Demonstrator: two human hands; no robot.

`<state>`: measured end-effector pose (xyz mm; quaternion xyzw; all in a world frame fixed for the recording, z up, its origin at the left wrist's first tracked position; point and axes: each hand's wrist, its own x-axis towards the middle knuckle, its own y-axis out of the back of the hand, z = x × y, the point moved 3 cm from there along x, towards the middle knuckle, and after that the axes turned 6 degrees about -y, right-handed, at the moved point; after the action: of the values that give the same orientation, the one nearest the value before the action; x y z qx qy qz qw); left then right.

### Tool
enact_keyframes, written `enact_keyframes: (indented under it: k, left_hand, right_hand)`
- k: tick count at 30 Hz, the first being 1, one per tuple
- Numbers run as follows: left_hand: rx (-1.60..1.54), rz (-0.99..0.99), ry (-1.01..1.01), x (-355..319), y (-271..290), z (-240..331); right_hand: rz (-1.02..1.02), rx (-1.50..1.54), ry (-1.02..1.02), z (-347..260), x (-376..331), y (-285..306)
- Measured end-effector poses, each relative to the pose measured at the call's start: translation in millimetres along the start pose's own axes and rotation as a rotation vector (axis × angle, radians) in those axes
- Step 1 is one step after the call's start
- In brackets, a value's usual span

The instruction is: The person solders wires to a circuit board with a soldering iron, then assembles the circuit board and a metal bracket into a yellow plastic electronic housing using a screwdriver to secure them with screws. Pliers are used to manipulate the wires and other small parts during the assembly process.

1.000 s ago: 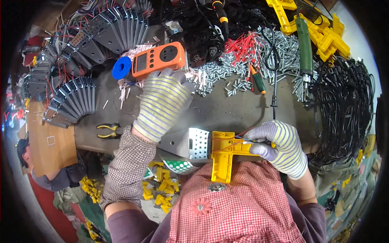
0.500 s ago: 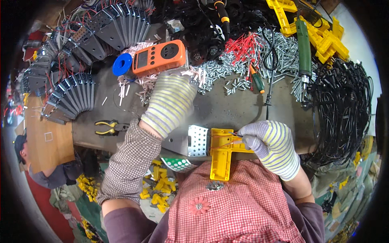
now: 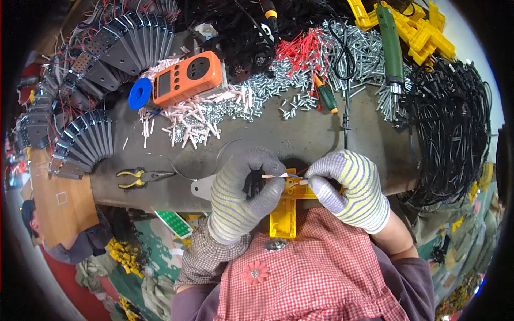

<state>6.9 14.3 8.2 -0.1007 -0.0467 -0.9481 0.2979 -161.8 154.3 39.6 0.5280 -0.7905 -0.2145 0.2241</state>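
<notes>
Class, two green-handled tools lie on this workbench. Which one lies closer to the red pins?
The small green screwdriver with the orange collar, lying right beside the red pins. The long green power driver lies farther right, by the yellow parts.

Left hand [image 3: 243, 195] back from the screws, now at yellow jig [image 3: 284, 211].

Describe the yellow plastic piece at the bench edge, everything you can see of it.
The yellow plastic piece looks like moulded plastic, T-shaped: a long stem pointing toward the person's lap and a crossbar at the bench edge. It lies flat, partly overhanging. The left hand covers the crossbar's left end, the right hand its right. Both hands pinch a thin pale tube just above it.
</notes>
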Motion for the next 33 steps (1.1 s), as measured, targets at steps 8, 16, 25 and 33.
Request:
enact_keyframes:
  k: [8, 16, 25, 33]
  left_hand:
    - [0.001, -0.039, -0.007, 5, 4, 0]
    - [0.216, -0.325, 0.031, 29, 8, 24]
    - [0.287, -0.253, 0.058, 27, -6, 31]
    - [0.342, -0.162, -0.068, 28, -13, 39]
  right_hand:
    - [-0.041, -0.04, 0.028, 3, 1, 0]
    - [0.028, -0.231, 0.159, -1, -3, -6]
    - [-0.055, 0.229, -0.062, 11, -10, 5]
    - [-0.037, 0.365, -0.123, 13, -18, 6]
